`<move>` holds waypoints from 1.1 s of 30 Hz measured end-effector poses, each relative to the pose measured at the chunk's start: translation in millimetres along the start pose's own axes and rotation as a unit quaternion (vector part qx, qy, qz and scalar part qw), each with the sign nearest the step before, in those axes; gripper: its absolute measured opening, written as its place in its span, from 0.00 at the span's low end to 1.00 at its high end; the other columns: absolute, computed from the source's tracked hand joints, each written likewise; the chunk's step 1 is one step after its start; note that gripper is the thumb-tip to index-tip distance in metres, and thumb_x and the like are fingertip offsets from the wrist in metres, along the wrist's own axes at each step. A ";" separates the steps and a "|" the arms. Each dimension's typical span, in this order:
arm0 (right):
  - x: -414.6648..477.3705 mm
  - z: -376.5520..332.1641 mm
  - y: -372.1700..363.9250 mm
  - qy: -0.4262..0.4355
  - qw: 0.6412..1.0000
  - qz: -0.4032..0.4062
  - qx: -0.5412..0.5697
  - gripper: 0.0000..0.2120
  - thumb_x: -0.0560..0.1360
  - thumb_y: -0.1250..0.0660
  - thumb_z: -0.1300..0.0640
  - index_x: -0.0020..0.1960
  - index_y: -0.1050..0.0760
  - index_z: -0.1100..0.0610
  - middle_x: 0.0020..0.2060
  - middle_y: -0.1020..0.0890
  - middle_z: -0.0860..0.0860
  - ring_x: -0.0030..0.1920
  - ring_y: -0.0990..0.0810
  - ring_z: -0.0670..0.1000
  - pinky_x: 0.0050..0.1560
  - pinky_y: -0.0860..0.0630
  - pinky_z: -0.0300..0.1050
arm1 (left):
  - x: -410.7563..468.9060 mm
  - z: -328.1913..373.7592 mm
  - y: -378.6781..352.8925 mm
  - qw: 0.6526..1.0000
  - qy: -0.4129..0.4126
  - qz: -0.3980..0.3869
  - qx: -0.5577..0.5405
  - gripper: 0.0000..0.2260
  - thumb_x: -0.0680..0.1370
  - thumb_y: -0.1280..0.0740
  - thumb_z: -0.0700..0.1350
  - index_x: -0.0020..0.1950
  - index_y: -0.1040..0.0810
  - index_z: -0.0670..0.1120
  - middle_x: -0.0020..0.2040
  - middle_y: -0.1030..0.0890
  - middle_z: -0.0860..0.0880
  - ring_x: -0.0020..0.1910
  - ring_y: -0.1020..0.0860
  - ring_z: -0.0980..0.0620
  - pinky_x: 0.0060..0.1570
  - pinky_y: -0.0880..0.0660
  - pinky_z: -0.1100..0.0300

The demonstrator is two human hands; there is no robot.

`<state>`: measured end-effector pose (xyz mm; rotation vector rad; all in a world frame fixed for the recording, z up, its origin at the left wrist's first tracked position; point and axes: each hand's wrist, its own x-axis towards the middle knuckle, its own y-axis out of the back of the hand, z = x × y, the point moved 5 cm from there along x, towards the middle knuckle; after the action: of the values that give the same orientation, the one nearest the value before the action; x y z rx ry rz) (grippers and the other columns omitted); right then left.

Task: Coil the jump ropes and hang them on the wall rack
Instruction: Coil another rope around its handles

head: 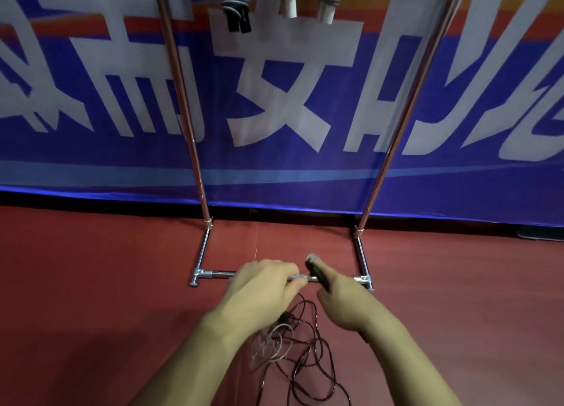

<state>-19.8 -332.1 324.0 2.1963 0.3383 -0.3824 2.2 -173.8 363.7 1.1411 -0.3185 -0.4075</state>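
Step in hand: coiling is not yet begun. The right hand [345, 302] has its grip clenched round the black handle [317, 273]. The left hand [262, 286] is curled just beside it; I cannot tell what it holds. The handle's long axis runs diagonally, cap toward the rack [396, 131]. The rope [308, 353] lies tangled on the floor [91, 283]. Next move, in my judgement: gather even loops.

The right hand [345, 298] grips a black jump-rope handle [317, 273], its pale end pointing away. Just beside it, the left hand [262, 286] curls its fingers; what they hold is hidden. Below both hands a dark cord [311, 353] and a pale cord [268, 344] lie tangled on the red floor [91, 283]. Beyond the hands stands a chrome rack [219, 273], with coiled ropes [232, 2] hanging high above.
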 end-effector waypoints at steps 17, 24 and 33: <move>-30.5 -60.2 15.3 0.087 0.794 -0.206 0.565 0.36 0.73 0.44 0.71 0.70 0.29 0.36 0.31 0.37 0.52 0.24 0.42 0.46 0.24 0.47 0.39 | 0.8 -19.5 -33.4 0.788 0.166 -0.158 -0.572 0.22 0.82 0.39 0.59 0.32 0.34 0.49 0.26 0.38 0.54 0.24 0.41 0.56 0.26 0.41 0.63; -3.9 -3.2 31.7 0.007 0.987 0.131 0.091 0.29 0.78 0.41 0.61 0.72 0.35 0.36 0.35 0.22 0.50 0.30 0.26 0.50 0.35 0.29 0.45 | -8.5 -28.6 -35.7 0.949 0.093 -0.205 -0.220 0.13 0.82 0.39 0.56 0.42 0.24 0.52 0.36 0.19 0.53 0.30 0.26 0.57 0.34 0.30 0.61; -0.6 -19.1 -0.7 0.099 0.991 0.086 0.034 0.34 0.76 0.40 0.60 0.76 0.41 0.34 0.52 0.18 0.47 0.41 0.21 0.45 0.47 0.24 0.44 | -5.3 -41.1 -40.9 0.975 0.095 -0.181 -0.085 0.08 0.74 0.36 0.52 0.43 0.21 0.49 0.58 0.19 0.50 0.74 0.32 0.53 0.72 0.35 0.54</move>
<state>-17.7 -316.6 334.9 2.3148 0.2425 -0.0827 9.7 -152.7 309.9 1.0606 0.0940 -0.6288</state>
